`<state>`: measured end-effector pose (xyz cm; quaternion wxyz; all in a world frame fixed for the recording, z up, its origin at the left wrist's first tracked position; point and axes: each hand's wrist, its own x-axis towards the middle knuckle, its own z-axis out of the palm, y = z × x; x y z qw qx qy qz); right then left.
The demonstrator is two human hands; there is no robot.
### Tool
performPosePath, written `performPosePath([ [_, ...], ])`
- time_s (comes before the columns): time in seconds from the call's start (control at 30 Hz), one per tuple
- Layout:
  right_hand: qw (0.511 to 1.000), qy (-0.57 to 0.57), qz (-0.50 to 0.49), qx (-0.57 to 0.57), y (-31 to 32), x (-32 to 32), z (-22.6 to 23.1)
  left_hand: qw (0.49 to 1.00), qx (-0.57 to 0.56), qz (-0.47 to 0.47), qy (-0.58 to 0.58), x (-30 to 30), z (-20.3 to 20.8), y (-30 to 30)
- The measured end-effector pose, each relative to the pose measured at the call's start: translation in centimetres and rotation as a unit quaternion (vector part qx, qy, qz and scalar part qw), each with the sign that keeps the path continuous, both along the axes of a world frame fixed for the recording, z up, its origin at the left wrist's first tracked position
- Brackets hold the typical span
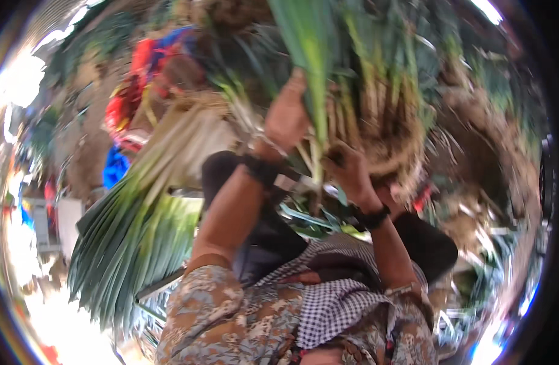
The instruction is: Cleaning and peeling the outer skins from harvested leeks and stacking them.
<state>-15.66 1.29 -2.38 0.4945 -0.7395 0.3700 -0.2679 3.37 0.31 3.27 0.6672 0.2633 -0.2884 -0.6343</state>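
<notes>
My left hand (288,115) is closed around a leek (319,115) held upright in front of me. The leek's broad green leaves rise past the top edge and its pale stalk points down toward my lap. Beside the lower stalk is my right hand (352,173), its fingers curled together. Whatever those fingers pinch is too blurred to make out. Just beyond my right hand stand several leeks with brown, earthy roots (392,134). To the left lies a stacked pile of leeks (145,188), pale ends away from me and green leaves fanned toward the lower left.
A red net bag (124,115) and a blue piece of cloth or plastic (115,167) lie beyond the pile at the left. Loose leaf scraps (316,219) are between my legs. Bare soil (468,140) shows at the right, with more leeks along the far edge.
</notes>
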Motion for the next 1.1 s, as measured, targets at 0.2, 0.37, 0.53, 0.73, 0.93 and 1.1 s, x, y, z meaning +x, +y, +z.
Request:
performPosePath([
  [0.2, 0.993, -0.097, -0.054, 0.028, -0.3, -0.8, 0.9, 0.998, -0.028, -0.027, 0.052, -1.5, -1.4, -1.9],
  [0.37, 0.996, -0.065, -0.064, -0.012, -0.2, -0.4, 0.4, 0.997, -0.044, -0.019, 0.062, -2.7, -1.7, -1.3],
  [0.53, 0.989, -0.037, -0.105, -0.100, 0.3, -0.3, -1.1, 0.999, -0.035, 0.025, 0.023, -2.7, -1.7, -1.9],
  [0.73, 0.983, -0.119, -0.132, -0.046, -0.7, -2.6, -1.7, 0.996, -0.047, 0.063, 0.038, -1.3, -1.7, -3.2],
  [0.93, 0.987, 0.009, -0.115, -0.108, 1.0, -1.2, -2.5, 0.994, -0.057, 0.062, 0.069, -2.0, -2.5, -3.3],
  [1.1, 0.976, -0.087, -0.145, -0.137, 1.4, -1.8, -3.6, 0.990, -0.101, -0.004, 0.094, -1.6, -3.0, -3.3],
])
